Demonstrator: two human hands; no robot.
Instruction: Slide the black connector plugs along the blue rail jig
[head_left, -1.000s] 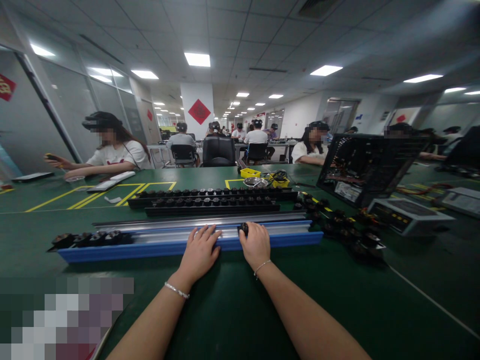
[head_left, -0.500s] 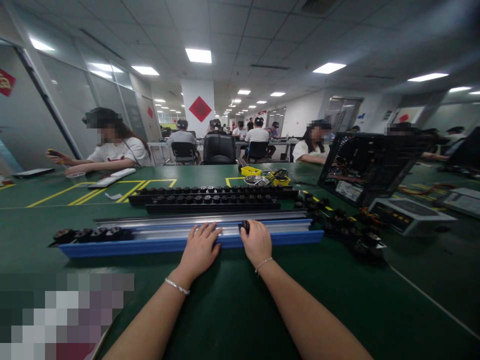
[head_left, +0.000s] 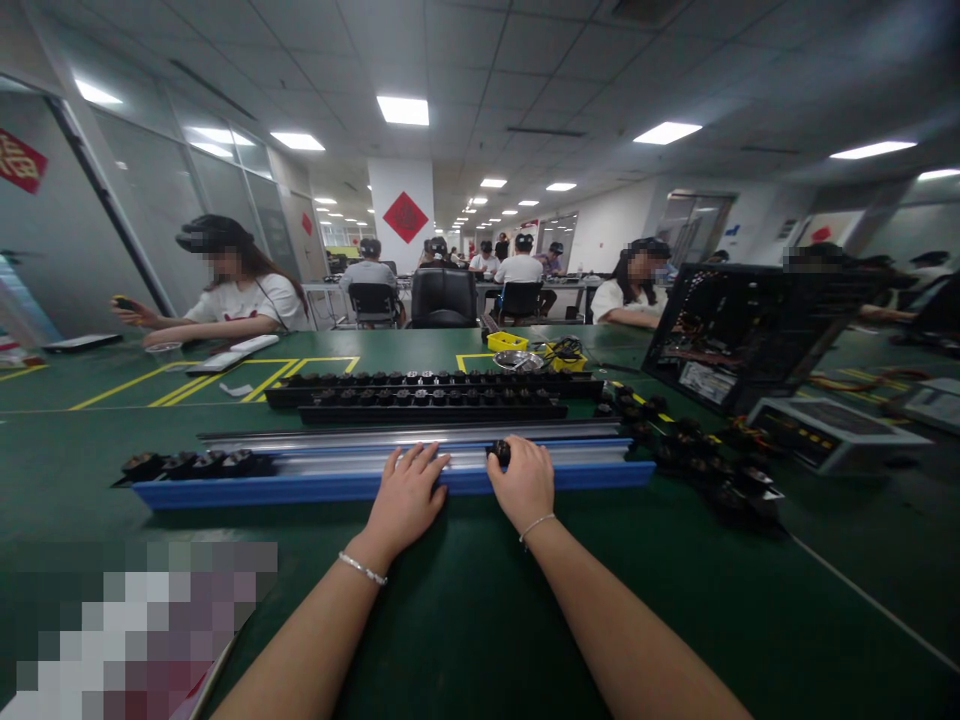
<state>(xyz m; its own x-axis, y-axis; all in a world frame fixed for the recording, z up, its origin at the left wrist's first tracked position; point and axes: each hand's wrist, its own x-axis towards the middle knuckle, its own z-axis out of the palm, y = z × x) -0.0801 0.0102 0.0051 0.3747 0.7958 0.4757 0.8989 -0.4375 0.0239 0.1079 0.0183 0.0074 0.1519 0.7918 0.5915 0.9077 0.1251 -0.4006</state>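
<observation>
A long blue channel (head_left: 247,494) with a silvery inside lies across the green table in front of me. Several round black parts (head_left: 180,463) sit in a row at its left end. My left hand (head_left: 407,497) rests on the middle of the channel, fingers spread, holding nothing. To its right, my right hand (head_left: 523,485) has its fingers closed on a black round part (head_left: 499,453) at the channel. Its fingers partly hide that part. A thin dark rail (head_left: 300,437) lies just behind the channel.
Two black strips of round parts (head_left: 435,398) lie farther back. More black parts (head_left: 697,455) are at the right, near a grey power supply (head_left: 832,435) and an open computer case (head_left: 735,340). Yellow trays (head_left: 508,342) and a metal dish (head_left: 517,360) stand behind. People sit around.
The whole view has shifted slightly, with things appearing a little farther right. The black part under my right hand shows more. My left hand stays on the channel.
</observation>
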